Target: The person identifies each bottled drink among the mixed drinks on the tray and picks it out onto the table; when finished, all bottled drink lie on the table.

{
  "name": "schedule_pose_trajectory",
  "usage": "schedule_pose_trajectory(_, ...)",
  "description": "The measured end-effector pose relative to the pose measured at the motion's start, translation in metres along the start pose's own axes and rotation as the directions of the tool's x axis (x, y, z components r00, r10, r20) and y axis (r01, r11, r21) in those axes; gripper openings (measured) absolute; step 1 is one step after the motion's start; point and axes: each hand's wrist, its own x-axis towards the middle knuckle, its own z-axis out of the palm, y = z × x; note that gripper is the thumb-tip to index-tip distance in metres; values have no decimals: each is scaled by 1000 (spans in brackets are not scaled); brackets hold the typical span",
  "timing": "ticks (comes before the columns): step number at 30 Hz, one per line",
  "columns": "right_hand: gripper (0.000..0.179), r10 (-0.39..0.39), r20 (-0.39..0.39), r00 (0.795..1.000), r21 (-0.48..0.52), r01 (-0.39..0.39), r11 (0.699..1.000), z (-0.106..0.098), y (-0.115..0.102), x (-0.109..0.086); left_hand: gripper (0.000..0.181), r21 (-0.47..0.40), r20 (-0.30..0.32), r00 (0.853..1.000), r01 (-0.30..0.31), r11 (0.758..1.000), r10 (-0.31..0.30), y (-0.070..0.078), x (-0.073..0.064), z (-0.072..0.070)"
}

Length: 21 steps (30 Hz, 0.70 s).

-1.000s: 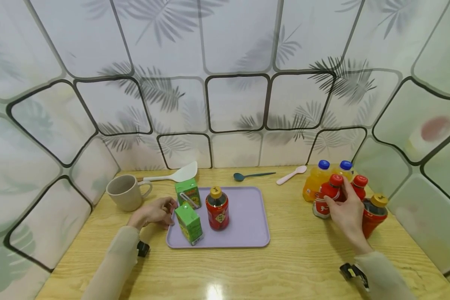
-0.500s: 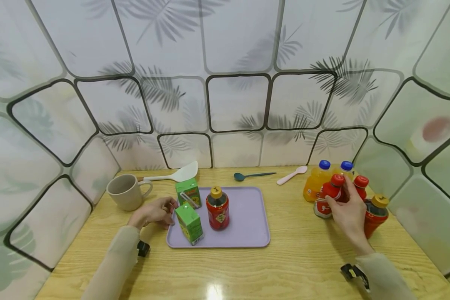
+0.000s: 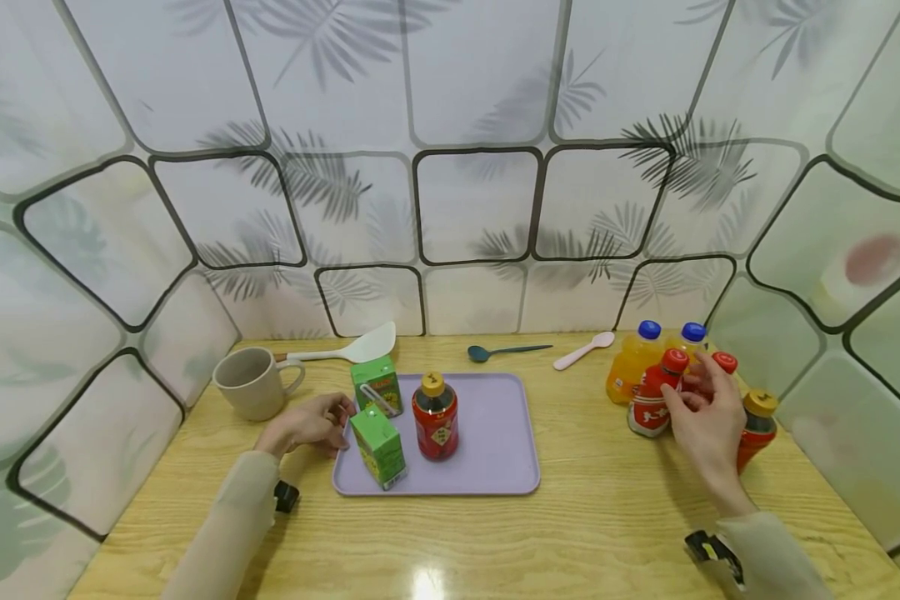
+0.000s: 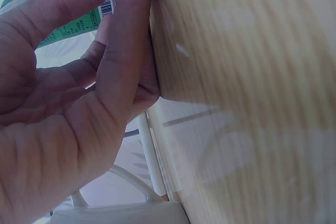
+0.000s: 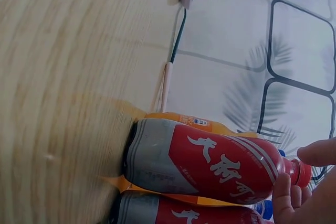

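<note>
In the head view my left hand (image 3: pixel 313 425) is at the left rim of a lavender tray (image 3: pixel 487 467); the left wrist view shows thumb and fingers pinching that rim. Two green drink cartons (image 3: pixel 378 448) and a red-labelled bottle of dark drink with a yellow cap (image 3: pixel 435 421) are on the tray. My right hand (image 3: pixel 708 425) is beside a red-and-silver cola bottle (image 3: pixel 651 400) that stands upright on the table. In the right wrist view its thumb (image 5: pixel 317 153) and fingers are spread apart around the cap end of the cola bottle, not closed on it.
Two orange juice bottles (image 3: pixel 630 367) with blue caps stand behind the cola bottle. A second red-capped bottle (image 3: pixel 725 363) and a yellow-capped bottle (image 3: pixel 756 429) are right of my hand. A mug (image 3: pixel 251 387), a spatula (image 3: pixel 371 343) and two spoons (image 3: pixel 583 350) lie toward the back wall.
My right hand has loosened from the cola bottle and shifted slightly right, its fingers drawing back from behind the bottle. The left hand and tray have stayed put.
</note>
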Motion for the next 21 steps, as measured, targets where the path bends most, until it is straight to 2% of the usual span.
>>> schedule_pose_trajectory(5, 42, -16, -21, 1000, 53, 17, 998, 2, 0, 0, 46, 1, -6, 1000, 5, 1000, -5, 1, 0, 0)
schedule_pose_trajectory(10, 25, -17, 18, 1000, 89, 15, 996, 8, -1, -3, 47, -5, -11, 1000, 5, 1000, -5, -1, 1, 0)
schedule_pose_trajectory(17, 22, 43, 124, 991, 166, -63, 984, 24, -6, -9, 46, 3, -11, 1000, 10, 1000, -10, -1, 2, -1)
schedule_pose_trajectory(19, 22, 56, 178, 982, 212, -94, 973, 30, -8, -12, 46, 4, -11, 1000, 10, 1000, -10, 0, 2, -1)
schedule_pose_trajectory(21, 23, 67, 253, 965, 247, -131, 960, 36, -9, -16, 46, 2, -10, 1000, 9, 1000, -9, 0, 2, -1)
